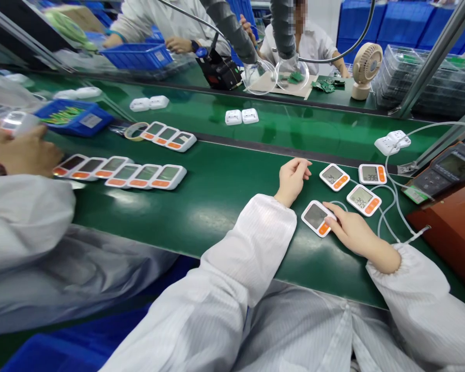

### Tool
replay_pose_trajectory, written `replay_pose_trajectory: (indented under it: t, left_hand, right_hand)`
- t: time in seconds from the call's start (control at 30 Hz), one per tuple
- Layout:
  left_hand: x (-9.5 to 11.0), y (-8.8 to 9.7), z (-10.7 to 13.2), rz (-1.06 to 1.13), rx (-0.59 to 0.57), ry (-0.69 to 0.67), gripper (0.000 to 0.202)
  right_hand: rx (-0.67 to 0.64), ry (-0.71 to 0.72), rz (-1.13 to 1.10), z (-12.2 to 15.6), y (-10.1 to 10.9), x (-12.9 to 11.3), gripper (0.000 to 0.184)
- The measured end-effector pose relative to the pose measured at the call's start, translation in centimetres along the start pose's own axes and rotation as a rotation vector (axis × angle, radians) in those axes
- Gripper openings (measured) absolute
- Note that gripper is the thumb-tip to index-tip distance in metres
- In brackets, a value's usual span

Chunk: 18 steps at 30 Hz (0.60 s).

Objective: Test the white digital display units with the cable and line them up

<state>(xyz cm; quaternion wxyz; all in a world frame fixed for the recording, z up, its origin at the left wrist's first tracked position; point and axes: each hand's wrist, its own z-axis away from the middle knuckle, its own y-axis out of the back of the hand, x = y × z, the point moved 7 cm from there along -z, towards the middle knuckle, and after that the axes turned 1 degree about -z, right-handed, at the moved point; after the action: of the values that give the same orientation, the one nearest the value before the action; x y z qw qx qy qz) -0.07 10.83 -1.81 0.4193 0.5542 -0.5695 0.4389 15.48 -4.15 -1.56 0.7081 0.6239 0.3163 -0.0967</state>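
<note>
My right hand (349, 227) grips the right side of a white blood pressure monitor (315, 215), its thumb by the orange buttons. That monitor's screen looks dark and blank. Loosely curled, my left hand (292, 181) rests above the green work surface, left of the monitors, with nothing visible in its fingers. Beyond my right hand lie three more monitors: one tilted (334, 177), one at the back (372, 174) and one nearer (363, 200). All three show digits on their screens. Thin pale tubes (395, 199) run among them; their ends at the monitors are partly hidden.
A handheld meter (451, 168) leans on a brown box (445, 232) at right. White parts (242, 116) sit on the belt behind. At left, a co-worker's hand (27, 150) holds a monitor beside a monitor row (139, 175) and a blue bin (75, 116). Other people work across.
</note>
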Motion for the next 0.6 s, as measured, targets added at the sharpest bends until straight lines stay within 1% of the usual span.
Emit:
replay_pose_trajectory:
  t: [0.1, 0.2, 0.27, 0.37, 0.43, 0.5, 0.57, 0.6]
  left_hand:
    - [0.2, -0.7, 0.4, -0.025, -0.043, -0.002, 0.025]
    - [0.4, -1.3, 0.7, -0.044, -0.097, -0.006, 0.024]
    - [0.4, -1.6, 0.9, -0.053, -0.124, -0.014, 0.022]
    - [0.3, -1.7, 1.0, -0.08, -0.14, -0.016, 0.02]
    - [0.0, -1.7, 1.0, -0.107, -0.147, -0.006, 0.019]
    - [-0.3, -1.8, 0.8, -0.131, -0.163, -0.003, 0.018]
    - [-0.7, -1.9, 0.2, -0.14, -0.184, -0.007, 0.018]
    - [-1.0, -1.8, -0.2, -0.138, -0.188, -0.007, 0.018]
  right_hand:
    - [0.078, -0.014, -0.007, 0.0, 0.2, 0.4, 0.044]
    - [0.157, 0.016, -0.004, -0.1, 1.1, 0.5, 0.037]
    - [0.238, 0.03, 0.022, -0.2, 2.5, 0.4, 0.032]
    - [0.436, 0.061, 0.056, 0.7, 5.6, -0.1, 0.029]
    - [0.577, 0.083, 0.087, 2.5, 7.9, -0.4, 0.027]
    - [0.69, 0.061, 0.171, 5.5, 10.1, -0.2, 0.024]
    - [0.779, -0.048, 0.304, 9.4, 12.3, 0.7, 0.025]
    - [0.823, -0.128, 0.391, 11.5, 13.4, 1.2, 0.028]
